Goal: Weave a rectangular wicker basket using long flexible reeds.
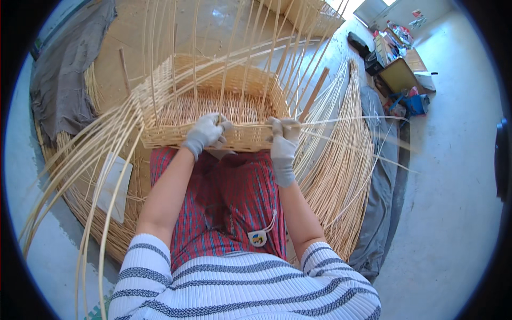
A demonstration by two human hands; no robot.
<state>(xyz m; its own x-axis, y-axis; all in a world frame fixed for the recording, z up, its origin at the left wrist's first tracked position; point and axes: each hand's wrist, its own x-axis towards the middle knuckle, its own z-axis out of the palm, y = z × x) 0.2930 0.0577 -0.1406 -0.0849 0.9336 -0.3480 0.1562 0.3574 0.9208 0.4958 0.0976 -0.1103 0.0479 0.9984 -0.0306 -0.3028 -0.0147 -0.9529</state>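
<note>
A half-woven rectangular wicker basket [170, 136] rests on my lap over red checked cloth [213, 213], with long upright rods around it and loose strands fanning out to the left and right. My left hand [208, 133], in a pale grey glove, is closed on the near edge left of centre, beside an upright rod. My right hand [284, 141], also gloved, grips the near right corner, where pale strands extend rightward. Some of what lies under my fingers is hidden.
Long willow rods [336, 192] lie in a large bundle at right beside grey cloth [376, 224]; more rods and dark cloth [64, 85] are at left, near a pale board [112, 186]. Cluttered furniture [400, 74] stands at back right. Another wicker piece [314, 16] sits behind.
</note>
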